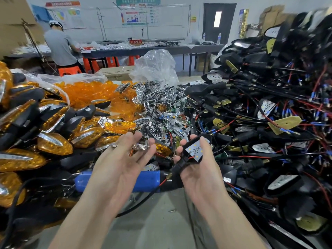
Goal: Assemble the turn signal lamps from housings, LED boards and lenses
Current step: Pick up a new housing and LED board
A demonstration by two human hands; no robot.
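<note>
In a workroom heaped with parts, the right hand (197, 169) grips a black plastic housing (186, 147) with its white LED board (195, 150) — the open left hand (125, 159) carries a small shiny chrome piece (141, 146) that may slip off.

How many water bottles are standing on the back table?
2 water bottles: one at the dark door's left edge, one further right. Others may hide behind clutter.
</note>
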